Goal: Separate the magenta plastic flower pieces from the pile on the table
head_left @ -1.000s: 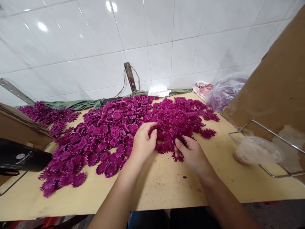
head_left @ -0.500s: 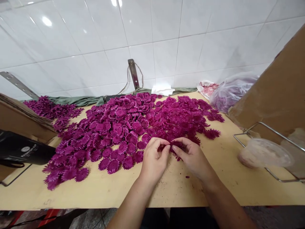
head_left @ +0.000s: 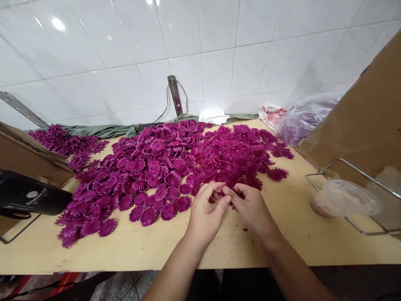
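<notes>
Above the front of the table, my left hand (head_left: 205,213) and my right hand (head_left: 253,209) meet fingertip to fingertip. Their thumbs and forefingers pinch a magenta flower piece (head_left: 218,194), which the fingers mostly hide. Just behind them spreads a heap of flat magenta flower pieces with thin, spiky petals (head_left: 234,150). To its left, touching it, lies a bigger heap of rounder flower pieces with pale, curled-up petal edges (head_left: 153,159). One small dark magenta scrap (head_left: 245,229) rests on the tabletop below my right hand.
A black cup (head_left: 34,194) lies at the left beside a cardboard box (head_left: 28,154), with more spiky flowers (head_left: 62,142) behind. On the right are a plastic bag (head_left: 300,121), a large cardboard piece (head_left: 360,108), a wire rack (head_left: 338,161) and a clear plastic tub (head_left: 347,198). White tiles (head_left: 216,75) stand behind.
My right thumb has shifted up and left toward my left fingertips, and my left thumb has moved slightly right. Less of the flower piece shows now. The heaps look the same.
</notes>
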{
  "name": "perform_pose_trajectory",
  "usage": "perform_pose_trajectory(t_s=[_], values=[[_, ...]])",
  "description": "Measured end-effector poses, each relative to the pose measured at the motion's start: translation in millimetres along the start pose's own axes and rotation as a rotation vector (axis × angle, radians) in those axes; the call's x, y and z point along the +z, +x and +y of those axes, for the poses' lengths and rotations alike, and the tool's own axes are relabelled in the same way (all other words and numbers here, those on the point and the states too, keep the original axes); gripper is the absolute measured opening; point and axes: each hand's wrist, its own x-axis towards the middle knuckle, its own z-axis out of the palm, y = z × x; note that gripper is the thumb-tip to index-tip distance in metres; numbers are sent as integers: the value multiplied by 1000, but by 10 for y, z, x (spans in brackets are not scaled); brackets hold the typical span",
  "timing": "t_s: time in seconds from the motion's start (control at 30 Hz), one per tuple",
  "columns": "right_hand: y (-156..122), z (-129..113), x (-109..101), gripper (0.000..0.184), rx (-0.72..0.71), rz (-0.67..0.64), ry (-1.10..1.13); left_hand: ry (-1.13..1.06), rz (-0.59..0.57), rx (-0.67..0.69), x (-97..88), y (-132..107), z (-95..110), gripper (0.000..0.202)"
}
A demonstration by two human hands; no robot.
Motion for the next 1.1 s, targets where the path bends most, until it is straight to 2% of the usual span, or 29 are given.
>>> perform_pose_trajectory(t_s=[0.07,0.13,0.23,0.43,0.53,0.6,0.67,0.73,0.77,0.87,1.0,1.1], values=[[-3,0,0,35,-11,-75,83,-171,-15,-126,-6,46,3,17],[-18,5,2,25,-43,-155,159,-298,22,-218,-32,105,8,10],[-54,17,11,16,-74,-203,200,-351,138,-249,-82,189,18,7],[-85,-22,37,14,-121,-86,132,-362,303,-183,-15,264,38,8],[-120,-74,24,13,-163,-19,84,-355,313,-175,48,309,50,9],[-203,-107,-2,12,-197,9,39,-325,317,-181,22,382,55,8],[-327,-123,-40,11,-261,-31,-12,-278,400,-205,-75,493,54,5],[-441,-113,-83,13,-334,-114,-43,-232,605,-249,-200,614,45,5],[-475,-99,-106,13,-358,-154,-46,-183,641,-212,-251,664,39,4],[-452,-50,-166,12,-344,-156,-4,56,422,-66,-289,738,17,16],[-302,-7,-202,9,-247,-104,38,303,195,-33,-189,700,2,42],[-250,37,-182,13,-157,-115,54,367,82,-14,-182,606,28,32]])
